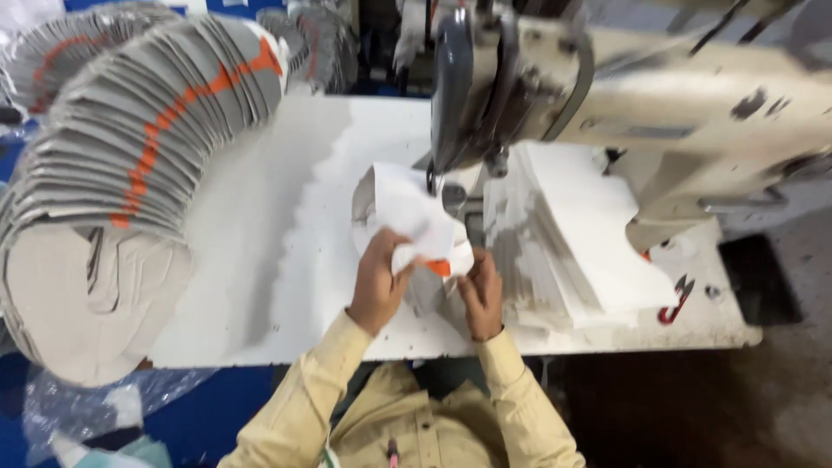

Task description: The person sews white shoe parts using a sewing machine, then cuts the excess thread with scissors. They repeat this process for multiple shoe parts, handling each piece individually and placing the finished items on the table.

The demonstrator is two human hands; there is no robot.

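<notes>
Gripping a folded white fabric piece with an orange patch (414, 227), the left hand (379, 282) pinches its near edge; the right hand (482, 290) closes on the orange corner. The piece sits under the needle of the cream industrial sewing machine (659, 104); a curved stack of grey cut pieces with orange stripes (130, 156) rests on the white table (277, 286), well to the left.

The table (260, 286) has open white surface across its left middle, from the front edge up toward the back. A big fanned stack of grey pieces (130, 173) overhangs the left edge and back-left corner. The sewing machine (624, 95) blocks the back-right part. A pile of white pieces (572, 234) fills the right side, with small red snips (676, 301) near the front-right corner.
</notes>
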